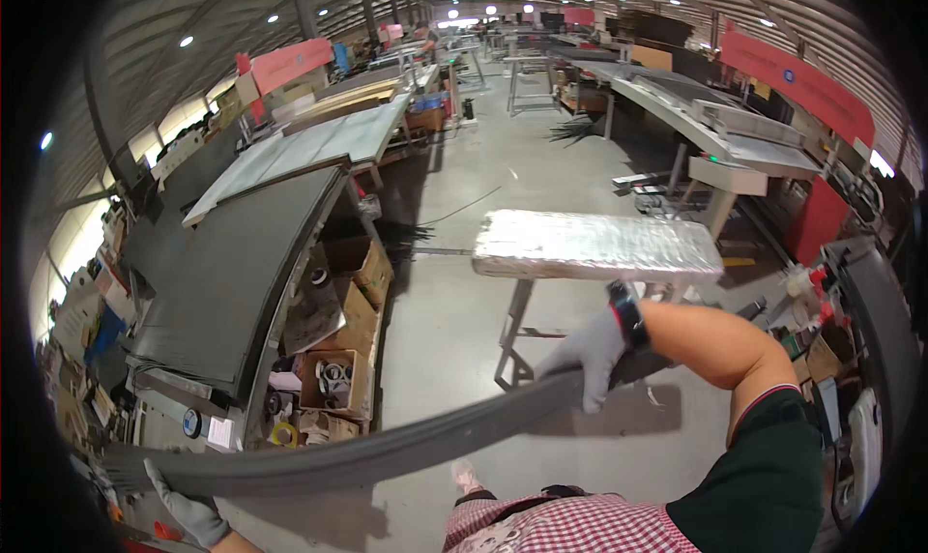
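A long dark grey strip bundle [367, 459] stretches across in front of me, with layered lines along its left part. It rises from the lower left toward the right. My right hand [592, 358], in a grey glove with a dark band at the wrist, is closed over its right part from above. At its left part my left hand [193, 516], also gloved, holds the near lower edge, one digit stretched along its face. The left hand's other fingers are partly hidden. Beyond the right hand stands a padded stand [597, 242] wrapped in shiny film.
At left is a workbench with a black top [227, 273], over shelves with cardboard boxes [333, 384] and tape rolls. A pale-topped table [300, 157] stands behind it. On the right runs another long workbench [677, 108]. A grey floor aisle [483, 161] lies between.
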A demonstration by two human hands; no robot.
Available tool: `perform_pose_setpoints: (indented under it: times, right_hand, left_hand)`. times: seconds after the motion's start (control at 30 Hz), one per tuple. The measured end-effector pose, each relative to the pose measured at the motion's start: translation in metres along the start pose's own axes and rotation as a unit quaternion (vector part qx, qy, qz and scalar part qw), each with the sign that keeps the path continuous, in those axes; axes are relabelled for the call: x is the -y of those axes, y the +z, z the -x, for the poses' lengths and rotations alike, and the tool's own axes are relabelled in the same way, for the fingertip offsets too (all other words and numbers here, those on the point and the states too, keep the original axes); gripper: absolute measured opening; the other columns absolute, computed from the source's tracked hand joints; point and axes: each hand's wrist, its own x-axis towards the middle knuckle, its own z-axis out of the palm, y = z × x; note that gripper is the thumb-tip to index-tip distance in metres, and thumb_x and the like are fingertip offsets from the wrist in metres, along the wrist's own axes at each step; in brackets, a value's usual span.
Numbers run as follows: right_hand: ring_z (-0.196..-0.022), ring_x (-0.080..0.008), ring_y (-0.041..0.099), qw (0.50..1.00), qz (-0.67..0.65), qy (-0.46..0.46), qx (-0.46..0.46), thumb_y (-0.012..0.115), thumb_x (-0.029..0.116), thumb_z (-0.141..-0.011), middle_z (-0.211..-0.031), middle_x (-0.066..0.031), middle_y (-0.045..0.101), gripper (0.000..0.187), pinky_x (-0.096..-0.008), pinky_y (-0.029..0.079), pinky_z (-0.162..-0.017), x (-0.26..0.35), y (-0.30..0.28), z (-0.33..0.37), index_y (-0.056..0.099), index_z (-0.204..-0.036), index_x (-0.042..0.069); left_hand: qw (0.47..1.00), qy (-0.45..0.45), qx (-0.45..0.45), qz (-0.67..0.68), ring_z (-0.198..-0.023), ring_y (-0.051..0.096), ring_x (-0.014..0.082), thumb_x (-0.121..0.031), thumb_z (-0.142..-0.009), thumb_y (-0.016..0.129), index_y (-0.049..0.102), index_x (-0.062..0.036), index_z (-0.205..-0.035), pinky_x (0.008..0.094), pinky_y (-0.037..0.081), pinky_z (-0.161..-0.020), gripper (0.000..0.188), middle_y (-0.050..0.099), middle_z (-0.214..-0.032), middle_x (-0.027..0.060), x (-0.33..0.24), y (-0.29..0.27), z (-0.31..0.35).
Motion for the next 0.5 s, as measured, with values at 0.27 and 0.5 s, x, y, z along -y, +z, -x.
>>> perform_pose_setpoints:
  times: [0.27, 0.5]
  right_hand:
    - [-0.089, -0.0149, 0.056, 0.987, 0.070, 0.098, -0.106, 0.082, 0.026, -0.068, -0.097, -0.0079, 0.060, 0.068, -0.0296, 0.048, -0.078, 0.072, -0.228, -0.046, 0.049, -0.122, 0.001]
    - [-0.091, -0.0146, 0.057, 0.987, -0.035, 0.095, -0.125, 0.087, 0.026, -0.064, -0.100, -0.0083, 0.061, 0.074, -0.0299, 0.049, -0.078, 0.017, -0.416, -0.114, 0.050, -0.122, -0.001]
  left_hand:
    - [0.972, -0.099, 0.180, 0.117, -0.106, 0.058, 0.0269, -0.027, -0.098, 0.048, 0.051, 0.0032, -0.122, 0.0411, 0.046, -0.100, 0.039, 0.061, -0.111, 0.0156, 0.159, 0.168, -0.221]
    - [0.968, -0.070, 0.212, 0.111, -0.102, 0.059, 0.0284, -0.026, -0.097, 0.052, 0.051, 0.0059, -0.117, 0.0423, 0.047, -0.100, 0.038, 0.060, -0.109, 0.0186, 0.288, 0.323, -0.348]
